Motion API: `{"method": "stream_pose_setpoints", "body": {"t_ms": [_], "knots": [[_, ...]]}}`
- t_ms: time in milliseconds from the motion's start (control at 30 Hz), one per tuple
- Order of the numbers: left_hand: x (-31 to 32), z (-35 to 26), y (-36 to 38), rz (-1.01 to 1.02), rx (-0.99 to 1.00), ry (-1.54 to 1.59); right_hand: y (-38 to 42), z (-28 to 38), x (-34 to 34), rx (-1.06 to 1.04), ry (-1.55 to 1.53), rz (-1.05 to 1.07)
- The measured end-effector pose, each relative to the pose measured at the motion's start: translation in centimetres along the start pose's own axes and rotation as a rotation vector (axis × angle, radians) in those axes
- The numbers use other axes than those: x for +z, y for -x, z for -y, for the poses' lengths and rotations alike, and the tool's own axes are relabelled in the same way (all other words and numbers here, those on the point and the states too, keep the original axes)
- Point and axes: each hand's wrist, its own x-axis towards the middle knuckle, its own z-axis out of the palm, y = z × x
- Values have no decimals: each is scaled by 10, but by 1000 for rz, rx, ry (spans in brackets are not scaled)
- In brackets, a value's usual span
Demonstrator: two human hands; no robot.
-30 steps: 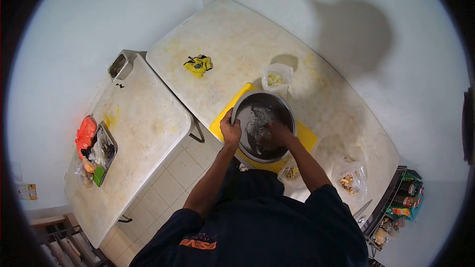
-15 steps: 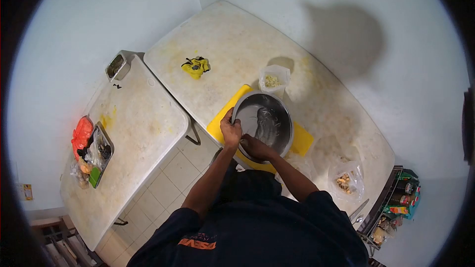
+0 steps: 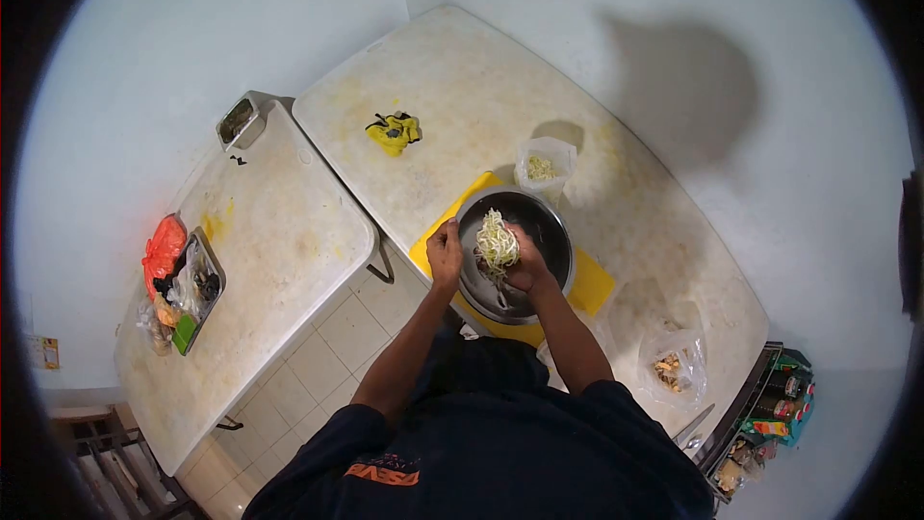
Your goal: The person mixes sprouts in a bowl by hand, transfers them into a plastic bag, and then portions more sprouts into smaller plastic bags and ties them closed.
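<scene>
A round steel bowl point(image 3: 551, 221) rests on a yellow board point(image 3: 591, 291) near the table's front edge. Over the inside of the bowl, my right hand point(image 3: 526, 260) holds a clump of pale bean sprouts point(image 3: 497, 243). My left hand point(image 3: 445, 254) grips the bowl's left rim, with its fingers curled there. Just behind the bowl stands a clear plastic bag point(image 3: 547, 162) with more sprouts inside.
A yellow and black cloth point(image 3: 394, 133) lies farther back. At the right are a plastic bag of brownish pieces point(image 3: 672, 366), a knife point(image 3: 695, 422) and a rack of packages point(image 3: 776, 404). The left table holds a loaded tray point(image 3: 214, 268) and a metal container point(image 3: 241, 121).
My right hand has risen from low in the bowl and now shows a clump of sprouts. My left hand stays at the rim. The whole view has shifted slightly.
</scene>
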Motion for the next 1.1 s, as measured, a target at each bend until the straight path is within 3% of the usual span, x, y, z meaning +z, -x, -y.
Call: {"method": "stream_pose_setpoints", "body": {"t_ms": [100,267,800,900,1033,1100], "knots": [[-8,17,-9,12,39,-35,8,3,6,12,29,19],[-31,57,-24,1,-86,-145,15,3,12,-24,-4,-26],[-43,26,-27,123,-216,-330,31,-8,23,-42,-86,-4],[-39,19,-26,73,-139,-412,31,-6,29,-29,-38,-31],[-24,-3,-30,-105,155,-738,28,-6,21,-24,-93,-6],[-13,-25,-33,-112,306,-718,28,-11,8,11,-117,-36]]}}
